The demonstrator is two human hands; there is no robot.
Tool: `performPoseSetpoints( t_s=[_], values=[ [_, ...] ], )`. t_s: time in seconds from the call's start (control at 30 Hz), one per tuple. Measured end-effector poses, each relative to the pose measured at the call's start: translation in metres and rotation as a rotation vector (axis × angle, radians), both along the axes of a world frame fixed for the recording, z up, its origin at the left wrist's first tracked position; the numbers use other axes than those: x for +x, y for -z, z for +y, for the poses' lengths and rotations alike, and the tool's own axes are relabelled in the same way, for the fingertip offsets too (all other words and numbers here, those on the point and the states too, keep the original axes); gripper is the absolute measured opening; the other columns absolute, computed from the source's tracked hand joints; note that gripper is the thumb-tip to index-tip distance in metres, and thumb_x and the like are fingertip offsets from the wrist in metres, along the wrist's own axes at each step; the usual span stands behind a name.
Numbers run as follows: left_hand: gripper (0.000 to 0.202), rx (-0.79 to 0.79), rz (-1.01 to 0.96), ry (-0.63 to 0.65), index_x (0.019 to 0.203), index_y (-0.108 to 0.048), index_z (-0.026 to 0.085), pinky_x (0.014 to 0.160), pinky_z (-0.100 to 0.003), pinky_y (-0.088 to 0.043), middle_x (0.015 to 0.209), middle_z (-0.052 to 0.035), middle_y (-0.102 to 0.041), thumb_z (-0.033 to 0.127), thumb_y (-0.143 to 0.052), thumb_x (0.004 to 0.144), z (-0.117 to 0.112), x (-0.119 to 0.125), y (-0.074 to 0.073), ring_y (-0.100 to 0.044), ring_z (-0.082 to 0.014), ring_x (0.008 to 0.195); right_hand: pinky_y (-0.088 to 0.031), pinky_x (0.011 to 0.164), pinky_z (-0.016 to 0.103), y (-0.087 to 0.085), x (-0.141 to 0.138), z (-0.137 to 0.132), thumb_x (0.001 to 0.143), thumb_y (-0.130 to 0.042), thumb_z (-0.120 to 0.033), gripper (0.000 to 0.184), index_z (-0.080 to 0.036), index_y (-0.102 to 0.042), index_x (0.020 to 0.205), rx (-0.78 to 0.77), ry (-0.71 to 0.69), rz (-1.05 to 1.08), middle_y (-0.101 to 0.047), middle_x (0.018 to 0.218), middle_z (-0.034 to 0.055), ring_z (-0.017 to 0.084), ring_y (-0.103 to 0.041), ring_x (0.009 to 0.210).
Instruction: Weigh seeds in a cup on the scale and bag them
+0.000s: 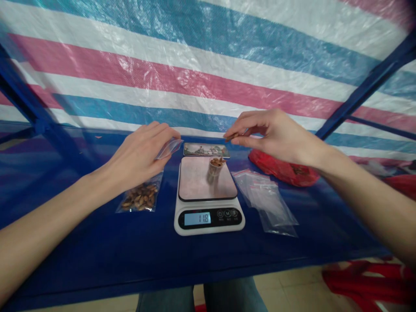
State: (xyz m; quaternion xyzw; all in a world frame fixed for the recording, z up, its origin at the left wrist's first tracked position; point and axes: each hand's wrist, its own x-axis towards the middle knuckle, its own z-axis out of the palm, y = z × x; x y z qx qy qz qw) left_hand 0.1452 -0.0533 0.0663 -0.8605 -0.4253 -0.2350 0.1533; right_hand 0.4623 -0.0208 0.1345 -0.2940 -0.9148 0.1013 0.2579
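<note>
In the head view, I can see the person's left hand (147, 145), left of centre, pinching the upper part of a clear bag (139, 197) with brown pieces at its bottom. Right of centre, the right hand (273, 134) has fingertips and thumb closed on a brown morsel (231, 137), above and to the right of a small cup (214, 170) heaped with more of the same. That cup stands on the plate of a white scale (195, 182) mid-frame, whose display (197, 219) seems to read 11.8. Behind the scale lies a flat decorated case (207, 150); to its right, flat zip bags (271, 203) overlap on the blue surface (146, 255), near a red bag (286, 169) partly behind the right forearm.
</note>
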Motion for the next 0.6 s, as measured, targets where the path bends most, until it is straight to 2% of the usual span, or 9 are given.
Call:
performPoseSetpoints(
  t_s=[0.1, 0.2, 0.27, 0.33, 0.43, 0.53, 0.6],
  values=[
    [0.023, 0.011, 0.008, 0.007, 0.116, -0.055, 0.023, 0.083, -0.045, -0.045, 0.103, -0.0085, -0.064, 0.021, -0.046, 0.095, -0.001, 0.000, 0.000, -0.056, -0.0288, 0.097, -0.058, 0.079, 0.038, -0.013, 0.035, -0.001, 0.092, -0.077, -0.034, 0.016, -0.021, -0.081, 0.101, 0.009, 0.106, 0.063, -0.082, 0.099, 0.0098, 0.023, -0.073, 0.087],
    [0.025, 0.027, -0.008, 0.001, 0.118, -0.052, 0.024, 0.084, -0.045, -0.044, 0.106, -0.0075, -0.062, 0.019, -0.042, 0.096, -0.002, 0.001, 0.001, -0.053, -0.0276, 0.097, -0.059, 0.080, 0.037, -0.015, 0.083, -0.002, 0.092, -0.078, -0.034, 0.017, -0.019, -0.080, 0.099, -0.019, 0.232, 0.082, -0.081, 0.103, 0.0143, 0.022, -0.074, 0.089],
    [0.026, 0.023, -0.021, 0.000, 0.120, -0.050, 0.024, 0.085, -0.045, -0.044, 0.106, -0.0066, -0.060, 0.019, -0.040, 0.097, -0.002, 0.002, 0.002, -0.051, -0.0268, 0.096, -0.060, 0.082, 0.038, -0.007, 0.116, -0.001, 0.091, -0.078, -0.037, 0.022, -0.018, -0.080, 0.102, -0.071, 0.309, 0.052, -0.081, 0.106, 0.0154, 0.023, -0.075, 0.090],
    [0.027, 0.007, -0.032, 0.018, 0.121, -0.050, 0.024, 0.086, -0.046, -0.045, 0.105, -0.0070, -0.058, 0.020, -0.040, 0.097, -0.003, 0.004, 0.003, -0.051, -0.0275, 0.096, -0.062, 0.080, 0.041, 0.009, 0.148, 0.003, 0.091, -0.076, -0.043, 0.024, -0.022, -0.080, 0.103, -0.090, 0.372, 0.022, -0.082, 0.102, 0.0112, 0.026, -0.077, 0.088],
    [0.032, -0.015, -0.059, 0.031, 0.126, -0.050, 0.024, 0.089, -0.049, -0.046, 0.109, -0.0085, -0.057, 0.020, -0.042, 0.095, -0.004, 0.005, 0.004, -0.052, -0.0297, 0.100, -0.063, 0.066, 0.037, 0.036, 0.183, 0.014, 0.091, -0.074, -0.033, 0.013, -0.026, -0.080, 0.100, -0.058, 0.374, -0.069, -0.083, 0.090, 0.0084, 0.026, -0.078, 0.076],
    [0.038, -0.038, -0.076, 0.017, 0.130, -0.048, 0.028, 0.093, -0.049, -0.048, 0.116, -0.0090, -0.058, 0.022, -0.048, 0.093, -0.004, 0.006, 0.006, -0.055, -0.0313, 0.106, -0.057, 0.053, 0.032, 0.050, 0.196, 0.022, 0.086, -0.074, -0.019, 0.016, -0.022, -0.080, 0.100, 0.067, 0.372, -0.130, -0.081, 0.078, 0.0107, 0.024, -0.074, 0.061],
    [0.036, -0.048, -0.089, 0.018, 0.128, -0.049, 0.029, 0.091, -0.049, -0.049, 0.117, -0.0098, -0.059, 0.025, -0.051, 0.091, -0.002, 0.007, 0.008, -0.057, -0.0324, 0.107, -0.054, 0.053, 0.035, 0.049, 0.187, 0.021, 0.084, -0.072, -0.017, 0.018, -0.021, -0.080, 0.099, 0.161, 0.404, -0.131, -0.080, 0.079, 0.0119, 0.026, -0.072, 0.061]
  ],
)
